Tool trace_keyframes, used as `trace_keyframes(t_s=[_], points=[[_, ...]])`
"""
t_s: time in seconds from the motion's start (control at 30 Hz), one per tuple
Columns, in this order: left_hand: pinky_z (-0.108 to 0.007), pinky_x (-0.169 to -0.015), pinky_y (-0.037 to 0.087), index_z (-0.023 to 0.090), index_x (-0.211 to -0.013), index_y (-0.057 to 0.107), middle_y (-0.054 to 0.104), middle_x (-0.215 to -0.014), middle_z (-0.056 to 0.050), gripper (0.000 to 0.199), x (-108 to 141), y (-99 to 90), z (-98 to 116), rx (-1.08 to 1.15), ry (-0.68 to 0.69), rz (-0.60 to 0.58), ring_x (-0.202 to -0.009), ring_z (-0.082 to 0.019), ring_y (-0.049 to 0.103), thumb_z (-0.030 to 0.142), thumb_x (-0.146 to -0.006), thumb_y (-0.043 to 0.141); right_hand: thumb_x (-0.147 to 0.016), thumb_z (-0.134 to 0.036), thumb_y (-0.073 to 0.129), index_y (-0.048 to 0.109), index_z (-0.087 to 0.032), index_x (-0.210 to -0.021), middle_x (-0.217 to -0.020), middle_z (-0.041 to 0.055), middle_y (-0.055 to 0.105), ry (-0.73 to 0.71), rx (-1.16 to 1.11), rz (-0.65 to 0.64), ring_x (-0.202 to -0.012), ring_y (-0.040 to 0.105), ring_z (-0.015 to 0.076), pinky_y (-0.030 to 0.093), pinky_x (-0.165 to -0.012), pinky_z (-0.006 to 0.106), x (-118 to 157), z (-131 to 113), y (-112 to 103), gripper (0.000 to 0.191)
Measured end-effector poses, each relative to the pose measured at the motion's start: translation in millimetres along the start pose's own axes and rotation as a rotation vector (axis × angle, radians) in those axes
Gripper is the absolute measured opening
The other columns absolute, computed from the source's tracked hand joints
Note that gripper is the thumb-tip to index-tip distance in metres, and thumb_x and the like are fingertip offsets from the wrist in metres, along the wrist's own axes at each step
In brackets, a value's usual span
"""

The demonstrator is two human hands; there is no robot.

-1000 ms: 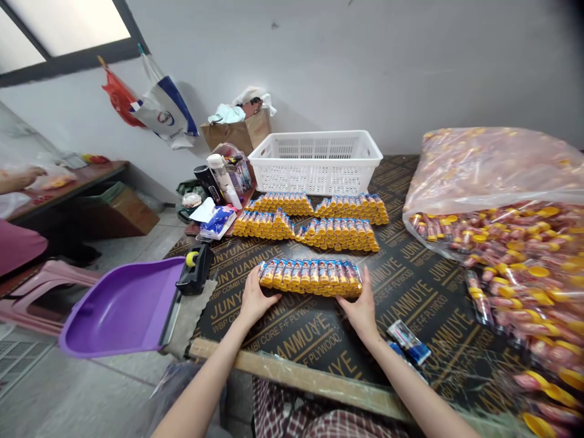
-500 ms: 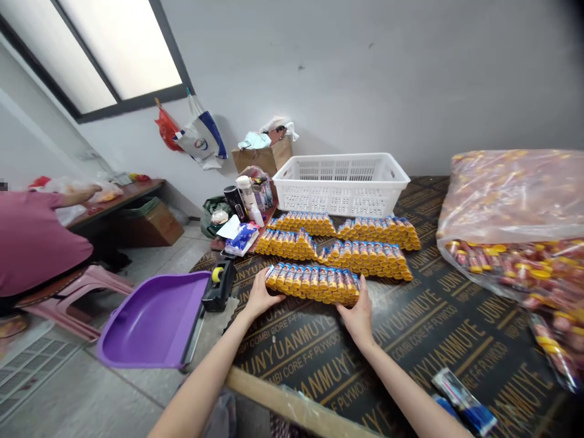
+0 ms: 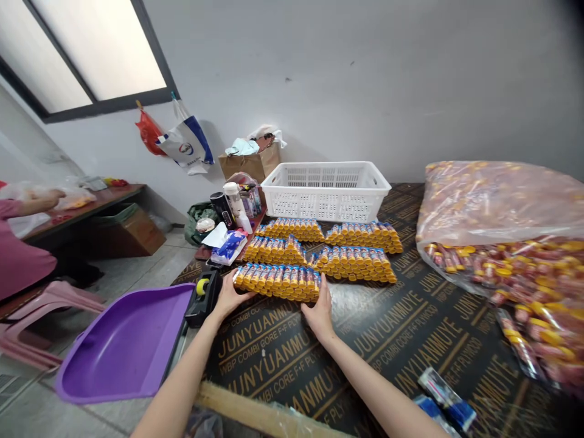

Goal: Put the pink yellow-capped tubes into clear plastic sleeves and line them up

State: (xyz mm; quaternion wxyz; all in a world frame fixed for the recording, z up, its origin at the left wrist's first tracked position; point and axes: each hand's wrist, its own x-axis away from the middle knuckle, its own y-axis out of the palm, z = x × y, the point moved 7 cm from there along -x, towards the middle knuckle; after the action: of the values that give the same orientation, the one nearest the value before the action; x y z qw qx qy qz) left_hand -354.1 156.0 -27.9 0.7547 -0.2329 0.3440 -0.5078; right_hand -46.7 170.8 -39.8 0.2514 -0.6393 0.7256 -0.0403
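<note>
Between my hands lies the front stack of small blue-and-yellow tubes (image 3: 278, 281), on the dark printed plywood table (image 3: 365, 322). My left hand (image 3: 229, 297) presses against the stack's left end, and my right hand (image 3: 319, 309) presses against its right end. Behind it are more stacks of the same tubes: one at the middle left (image 3: 274, 249), one at the middle right (image 3: 356, 263), one at the back left (image 3: 292, 229) and one at the back right (image 3: 365, 236).
A white basket (image 3: 326, 201) stands behind the stacks. A large clear bag of tubes (image 3: 502, 213) lies right. A tape dispenser (image 3: 203, 298), tissue pack (image 3: 229, 246) and purple dustpan (image 3: 128, 340) are left. Blue packets (image 3: 447, 398) lie front right. A person in pink (image 3: 22, 255) sits far left.
The view has turned right, so most things appear further left. The front stack and both my hands have moved left, closer to the middle-left stack.
</note>
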Motion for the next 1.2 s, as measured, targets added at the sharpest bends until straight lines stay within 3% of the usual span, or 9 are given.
trace_keyframes(t_s=[0.3, 0.43, 0.53, 0.6, 0.7, 0.8, 0.87, 1.0, 1.2], points=[[-0.049, -0.104, 0.031, 0.015, -0.131, 0.033, 0.039, -0.134, -0.015, 0.091, -1.4, -17.0, 13.8, -0.097, 0.061, 0.038, -0.125, -0.032, 0.038, 0.053, -0.057, 0.069, -0.064, -0.01, 0.052, 0.006, -0.03, -0.143, -0.15, 0.0054, 0.014, 0.063, -0.022, 0.0, -0.139, 0.007, 0.0306, 0.014, -0.109, 0.054, 16.6, -10.1, -29.1, 0.094], [-0.052, -0.104, 0.031, 0.021, -0.129, 0.039, 0.042, -0.136, -0.008, 0.085, 21.5, -34.0, 58.2, -0.119, 0.111, 0.152, -0.124, -0.034, 0.039, 0.06, -0.058, 0.065, -0.068, -0.017, 0.055, 0.01, -0.033, -0.142, -0.15, 0.0051, 0.014, 0.033, 0.14, -0.029, -0.138, 0.013, 0.03, 0.019, -0.107, 0.054, 28.9, -9.5, -92.4, 0.088], [-0.05, -0.102, 0.036, 0.036, -0.126, 0.042, 0.043, -0.137, 0.006, 0.061, 57.1, -38.1, 98.9, -0.043, 0.053, 0.362, -0.121, -0.029, 0.043, 0.056, -0.071, 0.057, -0.073, -0.025, 0.056, 0.027, -0.031, -0.138, -0.15, 0.0071, 0.015, 0.025, 0.5, 0.022, -0.135, 0.021, 0.0299, 0.026, -0.102, 0.051, 26.6, 13.5, -169.7, 0.072], [-0.049, -0.092, 0.045, 0.032, -0.117, 0.051, 0.055, -0.124, 0.003, 0.048, 84.2, -14.8, 125.2, 0.076, -0.024, 0.339, -0.102, -0.027, 0.057, 0.052, -0.074, 0.056, -0.076, -0.029, 0.054, 0.041, -0.028, -0.13, -0.146, 0.0096, 0.023, 0.074, 0.84, 0.098, -0.132, 0.026, 0.0303, 0.032, -0.097, 0.048, 21.9, 38.2, -230.2, 0.056], [-0.041, -0.08, 0.051, 0.022, -0.097, 0.062, 0.065, -0.101, -0.005, 0.036, 122.8, 61.1, 177.9, 0.287, -0.022, -0.011, -0.086, -0.023, 0.061, 0.049, -0.074, 0.057, -0.08, -0.029, 0.051, 0.051, -0.018, -0.12, -0.13, 0.0171, 0.041, 0.157, 0.984, 0.146, -0.123, 0.033, 0.0346, 0.03, -0.092, 0.053, 13.8, 76.7, -306.4, 0.042], [-0.035, -0.071, 0.05, 0.021, -0.088, 0.065, 0.066, -0.092, -0.007, 0.031, 165.0, 145.9, 239.7, 0.356, 0.07, -0.487, -0.08, -0.021, 0.062, 0.047, -0.074, 0.056, -0.081, -0.027, 0.051, 0.057, -0.015, -0.111, -0.112, 0.019, 0.052, 0.188, 1.087, 0.127, -0.111, 0.04, 0.0352, 0.029, -0.088, 0.054, 7.7, 101.6, -350.2, 0.033], [-0.032, -0.071, 0.047, 0.02, -0.087, 0.066, 0.066, -0.089, -0.008, 0.03, 187.5, 182.7, 271.3, 0.263, 0.111, -0.659, -0.079, -0.021, 0.061, 0.046, -0.073, 0.059, -0.08, -0.026, 0.053, 0.059, -0.014, -0.107, -0.106, 0.0193, 0.054, 0.188, 1.141, 0.099, -0.109, 0.041, 0.0351, 0.029, -0.088, 0.054, 6.2, 109.3, -364.7, 0.03], [-0.029, -0.067, 0.04, 0.02, -0.077, 0.064, 0.064, -0.083, -0.006, 0.026, 205.8, 213.1, 301.5, 0.012, 0.089, -0.7, -0.078, -0.02, 0.059, 0.044, -0.069, 0.066, -0.079, -0.027, 0.055, 0.062, -0.012, -0.098, -0.105, 0.0222, 0.055, 0.175, 1.2, 0.038, -0.108, 0.042, 0.0369, 0.031, -0.085, 0.053, 6.1, 114.2, -378.8, 0.025], [-0.028, -0.068, 0.037, 0.021, -0.072, 0.063, 0.066, -0.082, -0.003, 0.012, 211.0, 222.5, 306.4, -0.041, 0.039, -0.719, -0.08, -0.019, 0.059, 0.031, -0.069, 0.068, -0.083, -0.025, 0.046, 0.065, -0.007, -0.089, -0.095, 0.0247, 0.06, 0.16, 1.147, -0.099, -0.09, 0.055, 0.0323, 0.04, -0.074, 0.04, -4.5, 127.8, -391.4, 0.027]])
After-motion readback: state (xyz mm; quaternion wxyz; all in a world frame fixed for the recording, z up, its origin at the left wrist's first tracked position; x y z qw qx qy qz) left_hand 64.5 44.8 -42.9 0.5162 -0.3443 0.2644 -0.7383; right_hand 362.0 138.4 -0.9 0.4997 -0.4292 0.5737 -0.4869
